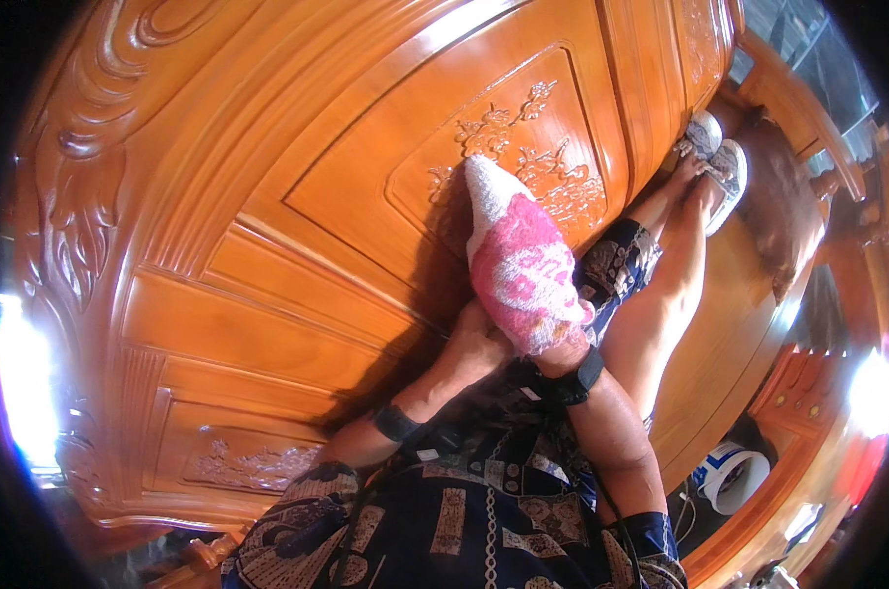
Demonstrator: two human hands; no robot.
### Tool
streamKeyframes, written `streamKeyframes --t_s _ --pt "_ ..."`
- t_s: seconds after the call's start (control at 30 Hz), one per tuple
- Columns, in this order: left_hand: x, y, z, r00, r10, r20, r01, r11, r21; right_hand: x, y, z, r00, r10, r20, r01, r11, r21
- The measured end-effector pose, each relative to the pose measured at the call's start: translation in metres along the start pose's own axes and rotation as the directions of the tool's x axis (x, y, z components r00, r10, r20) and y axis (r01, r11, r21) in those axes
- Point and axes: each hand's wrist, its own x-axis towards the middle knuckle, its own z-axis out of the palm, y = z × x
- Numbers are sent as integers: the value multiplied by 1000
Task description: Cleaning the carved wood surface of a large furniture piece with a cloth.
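Observation:
A pink and white terry cloth (522,258) covers my right hand (562,357) like a mitt, its white tip pointing up. Only the wrist shows below the cloth, so the right fingers are hidden. My left hand (481,339) is curled against the cloth's lower left edge and appears to grip it; the fingertips are out of sight behind it. Both wrists wear black bands. Behind the cloth stands a glossy orange-brown wooden panel (356,199) with carved flowers and branches (562,184). The cloth's shadow falls on this panel.
My outstretched legs (665,309) end in patterned shoes (724,177) on a wooden surface (724,353). A brown, shiny item (783,199) lies beyond them. At the right are a white bucket (742,482) and a piece of wooden furniture with small knobs (805,390).

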Motion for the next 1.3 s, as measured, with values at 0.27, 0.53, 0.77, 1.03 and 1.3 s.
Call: streamKeyframes --t_s 0.27,0.53,0.77,1.03,1.3 --pt "-15 5 3 997 -64 -44 63 997 -36 -6 -4 1 993 -53 108 93 907 -410" --pt "-10 4 -4 996 -70 56 64 994 90 -3 -17 -5 993 -15 116 64 901 -430" --pt "-2 19 2 998 -69 -14 69 998 8 2 -27 -14 994 15 108 29 921 -388" --pt "0 19 0 995 -102 23 101 994 41 -6 -35 -9 984 -47 172 140 805 -576" --pt "-1 3 4 997 52 -60 -51 998 29 2 -117 2 491 -655 -574 514 750 -417"
